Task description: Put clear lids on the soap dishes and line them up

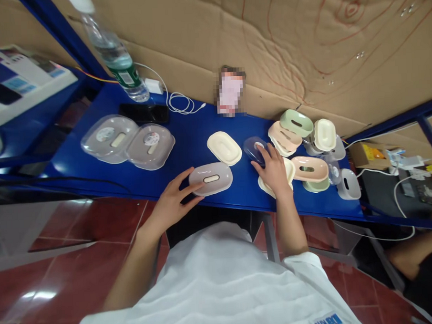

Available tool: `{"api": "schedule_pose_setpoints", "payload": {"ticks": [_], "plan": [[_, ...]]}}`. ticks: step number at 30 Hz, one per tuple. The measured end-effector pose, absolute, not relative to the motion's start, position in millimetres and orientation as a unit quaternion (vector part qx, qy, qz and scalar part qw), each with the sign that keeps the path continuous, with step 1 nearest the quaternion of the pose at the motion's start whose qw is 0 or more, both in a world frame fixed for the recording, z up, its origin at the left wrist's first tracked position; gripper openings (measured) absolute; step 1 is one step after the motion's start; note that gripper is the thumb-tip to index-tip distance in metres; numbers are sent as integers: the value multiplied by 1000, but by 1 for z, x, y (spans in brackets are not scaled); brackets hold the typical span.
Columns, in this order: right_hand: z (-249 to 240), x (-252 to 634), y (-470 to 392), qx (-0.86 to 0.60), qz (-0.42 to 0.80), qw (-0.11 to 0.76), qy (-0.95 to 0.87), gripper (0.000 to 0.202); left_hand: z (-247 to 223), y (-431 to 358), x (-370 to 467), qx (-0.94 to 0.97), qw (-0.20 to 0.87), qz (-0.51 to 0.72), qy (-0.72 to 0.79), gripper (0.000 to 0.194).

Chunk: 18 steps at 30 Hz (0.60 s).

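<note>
My left hand has its fingers around the left end of a grey oval box with a slot on top, near the table's front edge. My right hand rests its fingertips on a clear lid with a round label. Under my right wrist lies a cream piece, partly hidden. Between the hands, a little further back, sits a cream oval tray. Two lidded grey boxes, one and another, stand side by side at the left.
Peach, green, cream and grey parts, among them a green piece, are piled at the right of the blue table. Along the back are a water bottle, a white cable and a phone. Another person's arm shows at lower right.
</note>
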State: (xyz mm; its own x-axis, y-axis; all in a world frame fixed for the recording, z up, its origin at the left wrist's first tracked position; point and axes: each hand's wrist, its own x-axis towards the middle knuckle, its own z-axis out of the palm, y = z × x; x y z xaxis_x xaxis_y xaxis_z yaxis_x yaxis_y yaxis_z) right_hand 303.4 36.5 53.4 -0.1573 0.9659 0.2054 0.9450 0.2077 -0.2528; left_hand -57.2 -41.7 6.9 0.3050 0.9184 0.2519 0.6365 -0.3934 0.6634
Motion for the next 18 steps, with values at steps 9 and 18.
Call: {"api": "schedule_pose_setpoints", "payload": {"ticks": [9,18], "plan": [[56,250,-14,-336,194,193,-901,61,22,-12,-65,711,437,273,478,98],[41,238,-2,-285,165,165,-930,57,18,-12,-63,715,434,261,482,91]]}}
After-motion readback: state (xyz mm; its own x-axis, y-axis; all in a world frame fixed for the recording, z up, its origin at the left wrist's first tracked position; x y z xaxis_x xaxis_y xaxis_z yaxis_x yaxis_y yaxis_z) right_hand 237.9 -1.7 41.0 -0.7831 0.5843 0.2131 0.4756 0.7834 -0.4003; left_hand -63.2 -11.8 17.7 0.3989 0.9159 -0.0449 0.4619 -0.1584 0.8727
